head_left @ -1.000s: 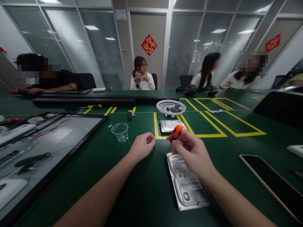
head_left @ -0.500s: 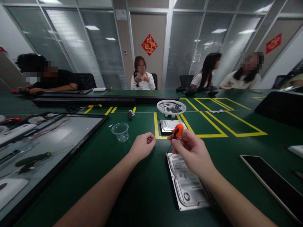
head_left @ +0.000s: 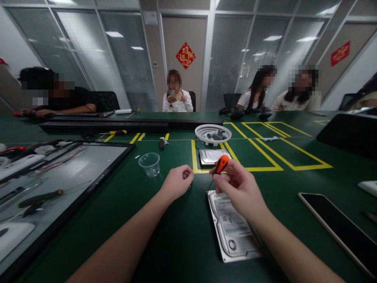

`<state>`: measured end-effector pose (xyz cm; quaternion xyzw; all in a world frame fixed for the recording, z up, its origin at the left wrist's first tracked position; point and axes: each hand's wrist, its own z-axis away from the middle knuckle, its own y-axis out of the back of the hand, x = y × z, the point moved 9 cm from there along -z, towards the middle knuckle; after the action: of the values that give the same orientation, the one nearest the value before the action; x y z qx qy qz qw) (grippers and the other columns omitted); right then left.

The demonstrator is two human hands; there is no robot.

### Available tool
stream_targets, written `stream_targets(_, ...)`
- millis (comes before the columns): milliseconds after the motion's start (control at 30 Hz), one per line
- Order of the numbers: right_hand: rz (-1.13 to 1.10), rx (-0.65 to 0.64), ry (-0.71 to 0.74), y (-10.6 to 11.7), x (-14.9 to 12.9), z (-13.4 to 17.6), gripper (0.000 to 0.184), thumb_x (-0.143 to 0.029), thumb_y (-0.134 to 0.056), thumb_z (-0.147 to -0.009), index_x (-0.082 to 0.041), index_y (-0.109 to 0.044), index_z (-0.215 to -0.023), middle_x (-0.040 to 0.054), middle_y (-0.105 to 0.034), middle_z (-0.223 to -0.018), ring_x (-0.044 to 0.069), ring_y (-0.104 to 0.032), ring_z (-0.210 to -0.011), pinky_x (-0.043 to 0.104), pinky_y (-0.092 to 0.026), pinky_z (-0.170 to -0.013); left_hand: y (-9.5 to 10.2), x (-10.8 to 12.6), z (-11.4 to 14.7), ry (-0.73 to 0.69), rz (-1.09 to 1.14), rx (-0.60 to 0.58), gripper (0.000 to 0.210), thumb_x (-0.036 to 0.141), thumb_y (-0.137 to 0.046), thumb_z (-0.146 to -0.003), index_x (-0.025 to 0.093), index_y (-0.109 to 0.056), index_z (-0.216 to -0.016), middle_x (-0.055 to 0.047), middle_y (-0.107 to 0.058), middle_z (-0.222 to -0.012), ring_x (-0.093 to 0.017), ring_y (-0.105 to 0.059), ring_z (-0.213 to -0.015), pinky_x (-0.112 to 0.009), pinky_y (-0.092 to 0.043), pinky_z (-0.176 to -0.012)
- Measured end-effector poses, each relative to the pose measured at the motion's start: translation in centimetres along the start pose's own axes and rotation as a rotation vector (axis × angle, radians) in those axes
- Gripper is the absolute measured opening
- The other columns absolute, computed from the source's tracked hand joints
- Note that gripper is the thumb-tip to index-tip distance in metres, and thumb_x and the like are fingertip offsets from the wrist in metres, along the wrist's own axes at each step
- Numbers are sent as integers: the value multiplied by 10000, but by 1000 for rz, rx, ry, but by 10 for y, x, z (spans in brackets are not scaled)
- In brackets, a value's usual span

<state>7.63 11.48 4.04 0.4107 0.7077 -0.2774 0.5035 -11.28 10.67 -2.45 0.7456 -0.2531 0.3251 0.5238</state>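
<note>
My right hand (head_left: 237, 186) grips an orange and black screwdriver (head_left: 220, 164) by its handle. The shaft points down, its tip at the far left corner of a silver hard drive (head_left: 232, 232) that lies label up on the green table. That hand and forearm cover the drive's far right part. To the left of the drive, my left hand (head_left: 178, 181) rests on the table with its fingers curled closed. Small bits show just below its fingertips, too tiny to name. Beyond the screwdriver lies a second hard drive (head_left: 209, 156), inside yellow tape lines.
A clear plastic cup (head_left: 150, 165) stands left of my left hand. Farther back is a white basket (head_left: 213, 133) with dark parts in it. A large panel (head_left: 88, 173) lies at left, a phone (head_left: 335, 224) at right. Several people sit across the table.
The screwdriver's handle has turned slightly and leans a little more to the right, its tip staying at the drive's corner. My left hand has stayed in place.
</note>
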Motion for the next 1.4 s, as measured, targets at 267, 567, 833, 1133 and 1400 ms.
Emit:
stream_targets(267,-20,11,-34,2,5,1,230,-249,-766,-866,-220,-539,-884,-63,-586,-605,109,-573,-511,253,-479,-536,1,0,0,0,8,1,169,299,-579,-886,186,-689,-825,-9,-680,-745,-162,-626,-704,-273,-444,-648)
stream_targets(567,-56,-19,11,-2,0,1,228,-239,-710,-892,-208,-585,-1080,0,-684,-861,103,-604,-549,258,-503,-542,0,-1,0,1,8,2,163,299,-584,-883,187,-689,-828,-7,-677,-751,-161,-623,-708,-272,-452,-652)
stream_targets(833,-42,-2,-32,1,7,0,279,-255,-771,-878,-229,-494,-866,-92,-533,-551,104,-568,-484,232,-466,-513,0,0,0,4,5,-1,165,301,-583,-882,189,-691,-830,-9,-684,-751,-162,-630,-709,-270,-448,-652)
stream_targets(1133,-52,-12,36,0,-2,1,391,-364,-652,-979,-279,-520,-1336,4,-670,-953,104,-640,-552,267,-530,-518,-1,-2,-1,-1,14,0,165,299,-575,-884,192,-687,-829,-4,-679,-749,-158,-624,-701,-268,-448,-648)
stream_targets(1400,-43,93,89,8,-15,3,288,-279,-764,-887,-239,-542,-1067,32,-702,-1059,77,-618,-500,242,-530,-462,0,0,0,3,6,-1,173,307,-579,-882,189,-694,-830,-14,-689,-759,-164,-626,-710,-271,-448,-654)
